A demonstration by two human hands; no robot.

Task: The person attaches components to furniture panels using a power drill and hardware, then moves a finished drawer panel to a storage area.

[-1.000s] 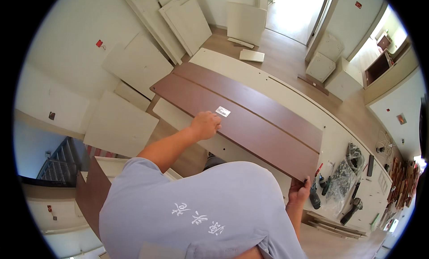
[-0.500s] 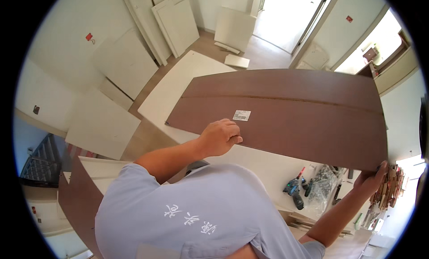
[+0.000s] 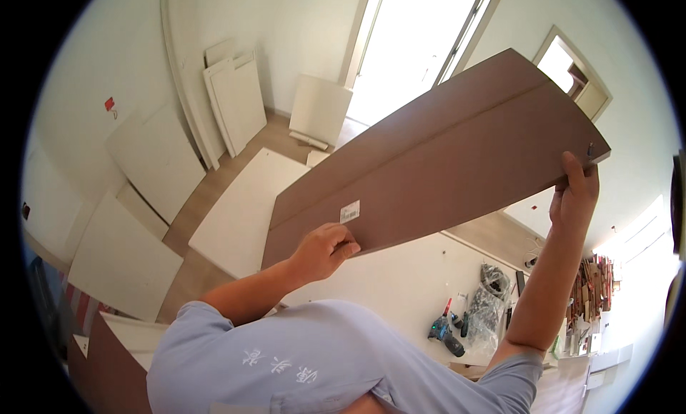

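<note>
A long brown board [image 3: 429, 157] with a lengthwise groove and a white label [image 3: 349, 211] is held up at a slant, its right end higher than its left. My left hand [image 3: 325, 251] is closed on the near long edge, just below the label. At the near right corner my right hand [image 3: 577, 192] grips the board, thumb on the brown face and the other fingers partly hidden. Beneath the board lies a large white panel [image 3: 371, 282], partly covered from view by it.
A cordless drill [image 3: 446, 334] and a clear plastic bag of dark hardware [image 3: 489, 300] lie on the panel's right part. White boards [image 3: 239, 103] lean on the left and far walls. A stack of wood strips [image 3: 593, 285] stands at right. Beyond is a bright doorway [image 3: 414, 50].
My right hand has raised the board's right end, tilting it up from nearly level. My left hand keeps its hold near the label. The view has shifted too.
</note>
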